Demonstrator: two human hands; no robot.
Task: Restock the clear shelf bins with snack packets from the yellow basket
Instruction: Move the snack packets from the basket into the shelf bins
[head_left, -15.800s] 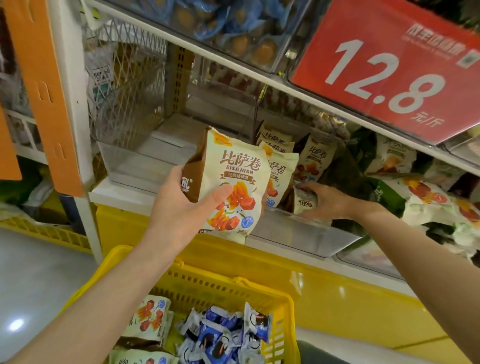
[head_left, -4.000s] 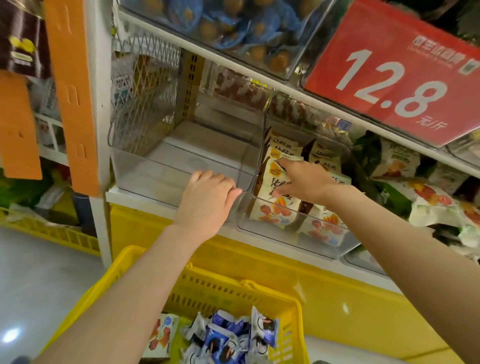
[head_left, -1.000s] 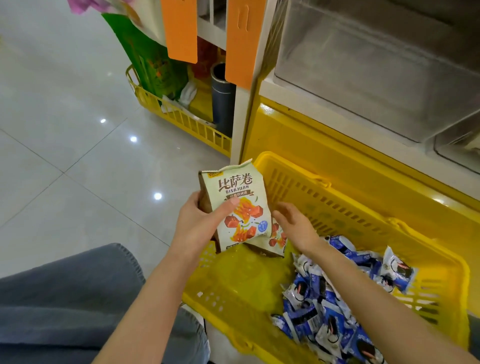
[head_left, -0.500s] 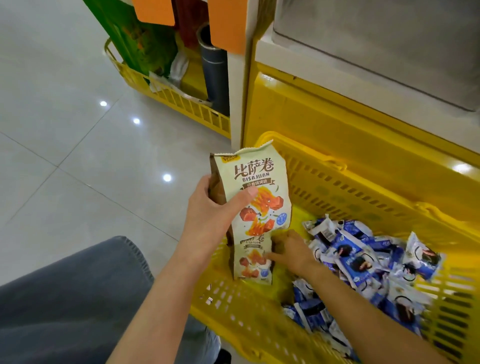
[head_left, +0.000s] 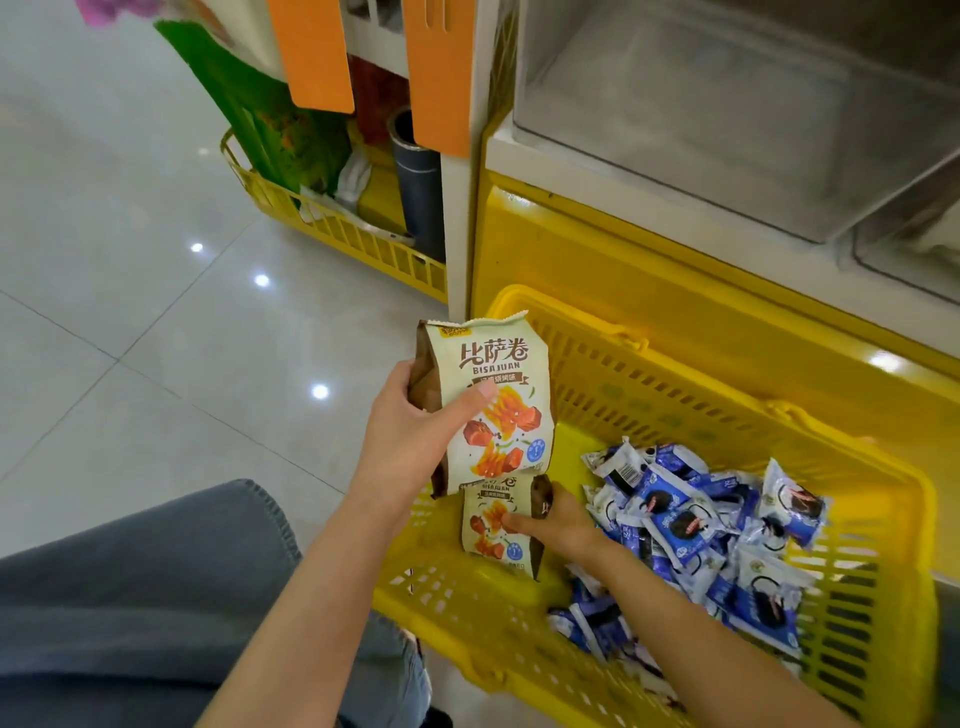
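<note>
My left hand (head_left: 410, 441) grips a cream and brown snack packet (head_left: 493, 395) upright over the left end of the yellow basket (head_left: 675, 384). Just below it, my right hand (head_left: 561, 525) holds a second, matching packet (head_left: 491, 530) inside the basket, thumb on its front and fingers behind. A heap of small blue and white packets (head_left: 701, 525) fills the basket's right half. A clear shelf bin (head_left: 701, 104) sits above, nothing visible inside it. A second clear bin (head_left: 914, 244) shows at the right edge.
The yellow shelf base (head_left: 649, 270) rises right behind the basket. Another yellow basket (head_left: 337, 228) with green bags and a dark cylinder stands on the tiled floor (head_left: 130, 312) to the left. Orange tags (head_left: 436, 78) hang on the shelf post. A knee in grey trousers (head_left: 145, 597) fills the lower left.
My right hand has taken hold of the second packet in the basket and stood it up. The left hand keeps its packet, nearly still.
</note>
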